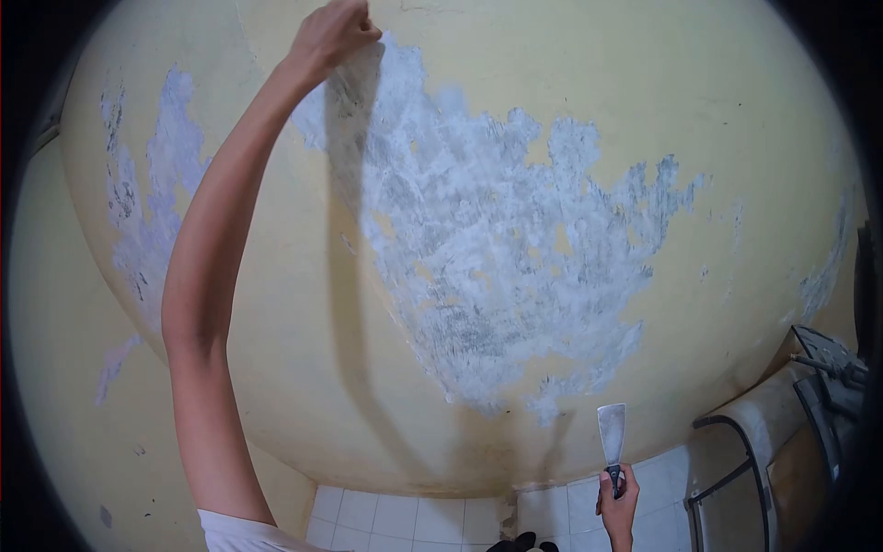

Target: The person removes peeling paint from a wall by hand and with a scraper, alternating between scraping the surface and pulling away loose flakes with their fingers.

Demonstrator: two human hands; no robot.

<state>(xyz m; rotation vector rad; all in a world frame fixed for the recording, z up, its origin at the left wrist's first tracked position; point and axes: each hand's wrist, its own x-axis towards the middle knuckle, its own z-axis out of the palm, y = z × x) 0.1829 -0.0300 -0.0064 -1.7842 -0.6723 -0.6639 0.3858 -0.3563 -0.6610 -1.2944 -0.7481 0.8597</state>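
My left hand (pixel 337 35) is raised high against the yellow painted wall (pixel 736 101), fingers closed at the upper edge of a big bare patch (pixel 497 239). What it pinches, if anything, is hidden by the fingers. Grey-white plaster shows in that patch, with ragged paint edges around it. Low on the right, my right hand (pixel 620 501) is wrapped round the dark handle of a putty knife (pixel 612 437). Its flat metal blade points upward, below the lower right edge of the bare patch.
Another peeled patch (pixel 152 198) lies to the left, on the same wall. White floor tiles (pixel 395 517) run along the wall's foot, with dark footwear (pixel 524 543) at the bottom. Dark-framed furniture (pixel 750 460) stands at the lower right.
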